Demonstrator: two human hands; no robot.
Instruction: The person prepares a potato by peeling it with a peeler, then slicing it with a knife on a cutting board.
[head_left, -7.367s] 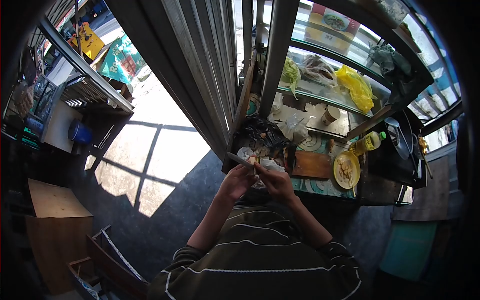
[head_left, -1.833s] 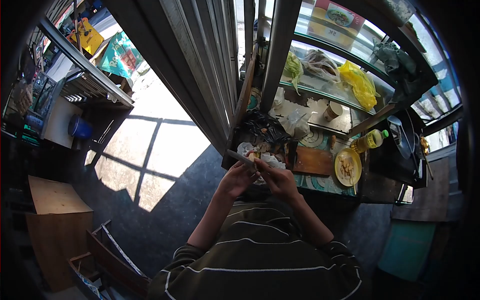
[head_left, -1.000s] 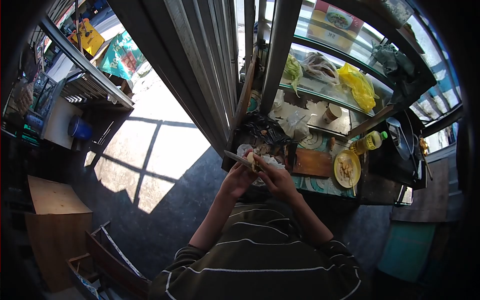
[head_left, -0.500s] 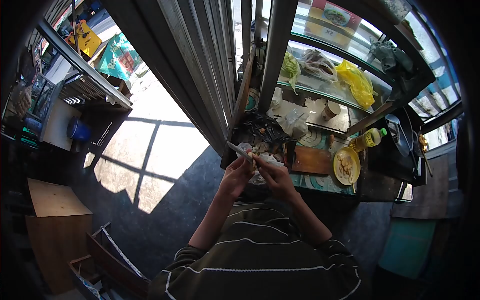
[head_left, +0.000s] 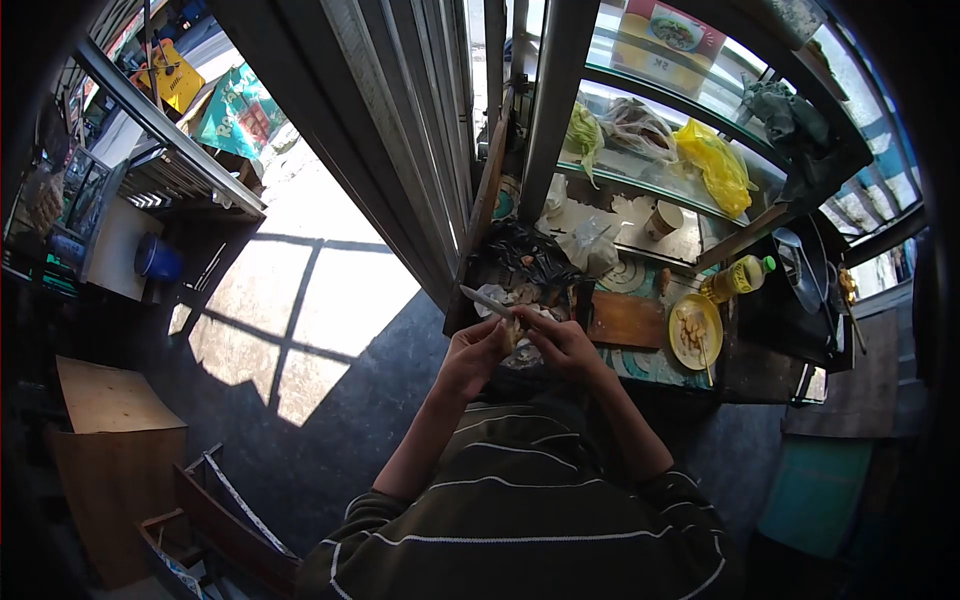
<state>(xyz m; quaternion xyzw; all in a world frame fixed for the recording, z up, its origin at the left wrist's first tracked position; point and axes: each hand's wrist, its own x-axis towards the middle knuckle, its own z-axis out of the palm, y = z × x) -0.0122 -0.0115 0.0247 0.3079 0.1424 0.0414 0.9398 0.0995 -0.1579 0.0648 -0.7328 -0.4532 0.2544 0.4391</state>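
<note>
A knife is in my right hand (head_left: 566, 349), its pale blade (head_left: 484, 301) angled up and to the left, across the top of my left hand. My left hand (head_left: 475, 358) is closed, with a small pale piece of food (head_left: 516, 331) pinched at its fingertips, close against the knife. What kind of food it is cannot be made out. Both hands are close together above a pile of scraps and white plastic (head_left: 524, 294). Behind that pile lies a black plastic bag (head_left: 530, 254). To the right of my hands is a wooden cutting board (head_left: 627, 320).
Right of the board stand a yellow plate (head_left: 686, 350) with food and a utensil, and an oil bottle (head_left: 738, 279) with a green cap. A glass case holds a yellow bag (head_left: 714, 170) and leafy greens (head_left: 583, 141). A paper cup (head_left: 663, 221) leans below. Corrugated metal panel (head_left: 385, 130) rises at left.
Both hands have shifted slightly to the right. The knife has turned a little, its blade now lying somewhat flatter over the left fingertips.
</note>
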